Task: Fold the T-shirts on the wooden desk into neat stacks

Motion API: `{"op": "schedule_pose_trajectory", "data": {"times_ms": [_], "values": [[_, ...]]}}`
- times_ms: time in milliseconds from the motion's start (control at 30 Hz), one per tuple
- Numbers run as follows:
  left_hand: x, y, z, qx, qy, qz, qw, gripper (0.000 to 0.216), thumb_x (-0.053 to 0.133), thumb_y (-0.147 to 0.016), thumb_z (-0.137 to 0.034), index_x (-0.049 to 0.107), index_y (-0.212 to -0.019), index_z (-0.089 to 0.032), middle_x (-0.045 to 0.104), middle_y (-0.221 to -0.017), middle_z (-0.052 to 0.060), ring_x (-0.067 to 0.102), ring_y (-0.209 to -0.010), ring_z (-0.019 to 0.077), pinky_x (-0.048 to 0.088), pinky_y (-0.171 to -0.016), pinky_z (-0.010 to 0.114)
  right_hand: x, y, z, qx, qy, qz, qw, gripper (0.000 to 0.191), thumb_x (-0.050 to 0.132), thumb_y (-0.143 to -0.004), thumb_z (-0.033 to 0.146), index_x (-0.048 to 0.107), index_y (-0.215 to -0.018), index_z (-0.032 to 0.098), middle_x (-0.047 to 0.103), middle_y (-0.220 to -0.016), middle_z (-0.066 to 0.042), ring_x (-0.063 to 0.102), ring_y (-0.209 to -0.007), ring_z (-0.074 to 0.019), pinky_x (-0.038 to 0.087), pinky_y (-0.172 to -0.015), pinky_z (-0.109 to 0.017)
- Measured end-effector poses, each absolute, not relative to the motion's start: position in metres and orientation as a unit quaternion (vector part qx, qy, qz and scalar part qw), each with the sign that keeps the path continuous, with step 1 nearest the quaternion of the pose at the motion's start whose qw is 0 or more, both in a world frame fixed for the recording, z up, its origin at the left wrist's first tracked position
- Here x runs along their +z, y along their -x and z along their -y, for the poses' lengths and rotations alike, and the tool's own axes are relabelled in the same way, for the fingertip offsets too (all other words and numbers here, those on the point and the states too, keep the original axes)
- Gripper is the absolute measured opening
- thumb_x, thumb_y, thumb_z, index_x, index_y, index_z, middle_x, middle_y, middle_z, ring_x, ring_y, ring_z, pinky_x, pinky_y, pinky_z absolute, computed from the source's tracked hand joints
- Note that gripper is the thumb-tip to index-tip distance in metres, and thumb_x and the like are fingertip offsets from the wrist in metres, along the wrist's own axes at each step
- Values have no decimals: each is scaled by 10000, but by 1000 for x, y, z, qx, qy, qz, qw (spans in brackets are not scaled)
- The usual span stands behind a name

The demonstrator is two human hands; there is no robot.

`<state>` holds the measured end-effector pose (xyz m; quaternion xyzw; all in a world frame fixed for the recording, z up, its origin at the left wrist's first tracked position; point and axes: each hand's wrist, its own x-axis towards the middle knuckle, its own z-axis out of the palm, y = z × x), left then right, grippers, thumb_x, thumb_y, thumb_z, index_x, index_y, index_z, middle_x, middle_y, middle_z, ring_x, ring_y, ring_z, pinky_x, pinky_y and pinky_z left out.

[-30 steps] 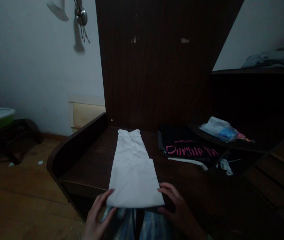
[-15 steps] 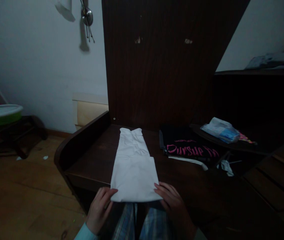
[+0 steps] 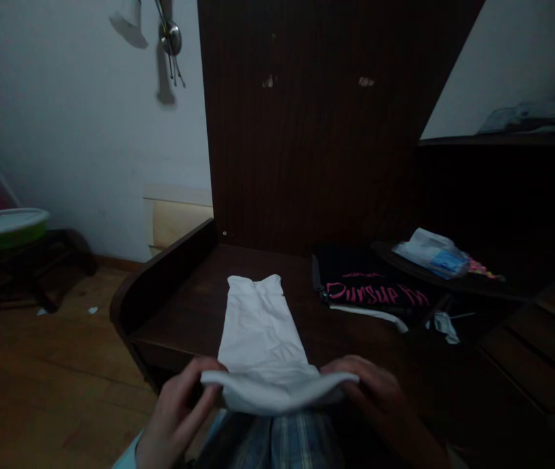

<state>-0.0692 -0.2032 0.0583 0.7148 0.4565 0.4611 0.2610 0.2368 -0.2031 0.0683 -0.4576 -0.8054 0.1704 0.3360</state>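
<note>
A white folded garment [image 3: 262, 326] lies lengthwise on the dark wooden desk top [image 3: 184, 306], its far end showing two rounded corners. Its near end is lifted and curled up off the front edge, sagging in the middle. My left hand [image 3: 180, 404] pinches the left corner of that end, thumb below and fingers above. On the opposite corner, my right hand [image 3: 370, 397] is closed in the same way, its fingertips partly hidden by the cloth. What kind of garment it is cannot be made out.
A dark folded shirt with pink lettering [image 3: 378, 293] lies to the right, on a white cloth. Beyond it is a clear plastic packet [image 3: 436, 254]. A raised wooden side edge [image 3: 160, 273] bounds the left. A green-sided basin [image 3: 8, 228] stands on a low stool at far left.
Both hands have raised the garment's near end and drawn it toward me. The far end has slid closer, away from the back panel. The near end, flat before, now curls up.
</note>
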Motion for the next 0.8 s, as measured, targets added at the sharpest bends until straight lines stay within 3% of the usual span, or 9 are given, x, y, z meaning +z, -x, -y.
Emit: {"op": "schedule_pose_trajectory", "data": {"times_ms": [167, 267, 367, 533, 700, 800], "values": [[69, 56, 94, 533, -622, -486, 304, 282, 514, -721, -427, 558, -794, -158, 549, -647, -11, 506, -598, 119, 391, -510, 186, 86, -215, 96, 222, 490, 729, 424, 251, 469, -795, 395, 589, -774, 175, 598, -710, -6, 553, -700, -142, 429, -641, -228], [51, 53, 31, 550, -570, -514, 331, 297, 554, -648, -450, 528, -701, -158, 510, -590, -26, 489, -560, 116, 377, -504, 201, 70, -197, 34, 298, 529, 638, 473, 190, 519, -733, 355, 534, -700, 169, 530, -599, 20, 507, -598, -121, 397, -543, -209], [25, 55, 0, 536, -511, -589, 323, 283, 572, -640, -403, 547, -783, -159, 564, -653, 5, 546, -640, 150, 412, -585, 240, 40, -182, 3, 402, 581, 516, 484, 156, 482, -734, 327, 502, -761, 174, 522, -595, 20, 505, -540, -115, 401, -501, -217], [-2, 62, 5, 507, -600, -529, 320, 409, 553, -665, -265, 542, -1061, -162, 608, -984, 61, 563, -907, 181, 413, -813, 286, -2, -179, 6, 382, 560, 527, 513, 306, 558, -630, 236, 509, -927, 179, 565, -683, 13, 537, -587, -117, 419, -548, -222], [5, 60, 13, 522, -651, -499, 234, 257, 469, -733, -246, 628, -911, -151, 608, -919, 68, 556, -892, 185, 410, -841, 311, -2, -184, 3, 331, 497, 607, 524, 157, 495, -670, 268, 575, -749, 158, 598, -804, -38, 554, -709, -140, 441, -660, -256], [10, 59, 6, 544, -626, -517, 214, 268, 455, -751, -232, 606, -954, -143, 594, -958, 78, 544, -932, 187, 401, -866, 317, 2, -179, -6, 316, 473, 617, 544, 261, 472, -702, 289, 587, -893, 154, 579, -982, -74, 554, -846, -155, 436, -758, -277]]}}
